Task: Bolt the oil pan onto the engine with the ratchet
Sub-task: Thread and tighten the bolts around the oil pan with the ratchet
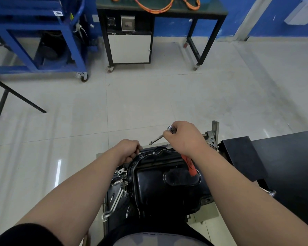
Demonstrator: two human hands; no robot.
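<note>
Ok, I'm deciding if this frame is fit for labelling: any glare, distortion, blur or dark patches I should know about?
In the head view, the wide lens bows the blue cart near the edge; a glare streak lies on the floor left of the engine; the black oil pan reads dark, its detail faint; the left hand, right hand and ratchet look sharp.

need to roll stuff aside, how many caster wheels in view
4 small caster wheels: one under the blue steel cart, three under the black metal workbench, front left, front right, rear right. Others are likely hidden.
</note>
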